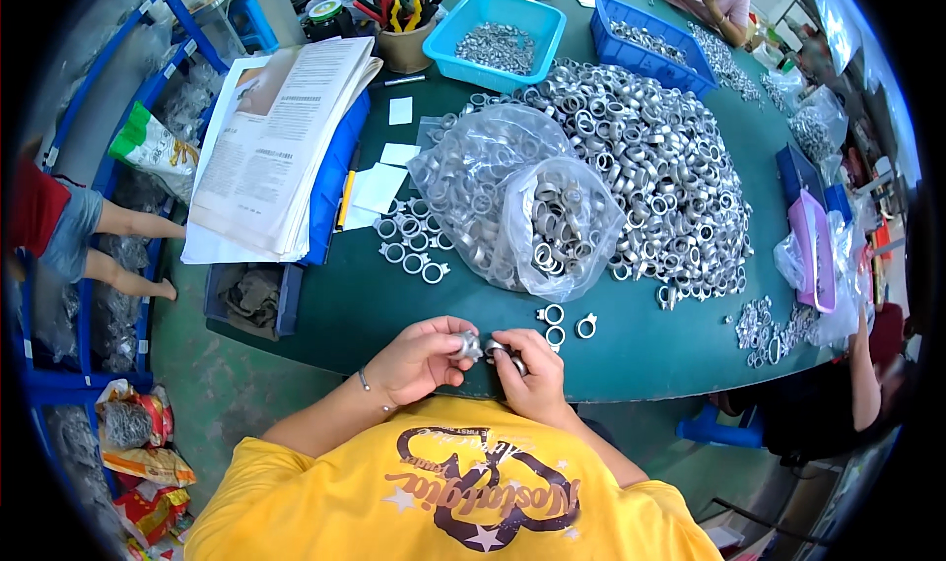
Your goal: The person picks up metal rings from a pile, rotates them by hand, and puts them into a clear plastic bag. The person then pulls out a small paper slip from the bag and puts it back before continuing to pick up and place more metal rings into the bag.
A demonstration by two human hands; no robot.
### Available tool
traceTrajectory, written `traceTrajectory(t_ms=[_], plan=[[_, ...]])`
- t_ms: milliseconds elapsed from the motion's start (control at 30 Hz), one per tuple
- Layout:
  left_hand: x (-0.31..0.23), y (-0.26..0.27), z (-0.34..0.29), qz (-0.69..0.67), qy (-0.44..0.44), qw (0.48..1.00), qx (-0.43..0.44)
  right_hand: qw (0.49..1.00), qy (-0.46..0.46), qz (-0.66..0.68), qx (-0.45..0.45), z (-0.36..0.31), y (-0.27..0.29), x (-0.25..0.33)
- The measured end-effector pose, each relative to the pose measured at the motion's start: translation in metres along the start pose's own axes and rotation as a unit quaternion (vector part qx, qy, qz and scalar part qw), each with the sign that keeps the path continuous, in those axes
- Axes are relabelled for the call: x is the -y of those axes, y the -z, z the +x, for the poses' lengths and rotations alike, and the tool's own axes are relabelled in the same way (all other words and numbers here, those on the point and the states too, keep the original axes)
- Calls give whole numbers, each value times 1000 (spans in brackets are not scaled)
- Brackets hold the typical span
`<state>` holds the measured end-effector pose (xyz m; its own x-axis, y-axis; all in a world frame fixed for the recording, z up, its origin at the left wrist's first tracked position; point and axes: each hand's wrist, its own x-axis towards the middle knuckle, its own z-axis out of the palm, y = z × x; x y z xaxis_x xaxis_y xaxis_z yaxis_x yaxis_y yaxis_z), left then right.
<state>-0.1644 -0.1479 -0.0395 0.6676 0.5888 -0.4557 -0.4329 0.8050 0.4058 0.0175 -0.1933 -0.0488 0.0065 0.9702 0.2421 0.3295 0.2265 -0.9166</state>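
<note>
Close to the table's front edge, my left hand (434,355) pinches small silvery metal rings (466,345) between thumb and fingers. Right beside it, my right hand (532,371) is closed on more metal rings (496,349), partly hidden by the fingers. A few loose rings (554,314) lie on the green table just beyond my right hand. Farther off, a clear plastic bag (463,177) full of the same rings lies open toward me. Against it rests a large heap of metal rings (670,182). Several rings (412,243) lie spread left of the bag.
A light blue basin (440,55) and a blue crate (603,44) hold small metal parts. Newspapers (256,167) lie on a blue bin at left, near a pot of pliers (404,51). Co-workers sit at the far side and right; another person (59,211) is at left by blue shelves.
</note>
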Motion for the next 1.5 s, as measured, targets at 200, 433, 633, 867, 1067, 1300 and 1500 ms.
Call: traceTrajectory(t_ms=[200,433,633,867,1067,1300,1500], plan=[[-2,-5,0,-17,-30,999,-35,961,-221,163,-36,18,3,1],[-1,-2,-3,30,-29,999,34,994,13,94,58,31,-4,30],[-3,-4,-7,77,-69,995,-8,994,58,25,87,30,-6,34],[-1,-5,-4,44,-70,997,-6,997,53,40,49,28,-5,27],[-1,-14,-5,100,-107,989,-33,996,-23,80,-21,25,-9,29],[2,-16,-5,212,-173,959,-77,999,-8,45,27,25,-4,25],[2,-18,-5,204,-166,961,-85,999,13,42,32,23,-1,24]])
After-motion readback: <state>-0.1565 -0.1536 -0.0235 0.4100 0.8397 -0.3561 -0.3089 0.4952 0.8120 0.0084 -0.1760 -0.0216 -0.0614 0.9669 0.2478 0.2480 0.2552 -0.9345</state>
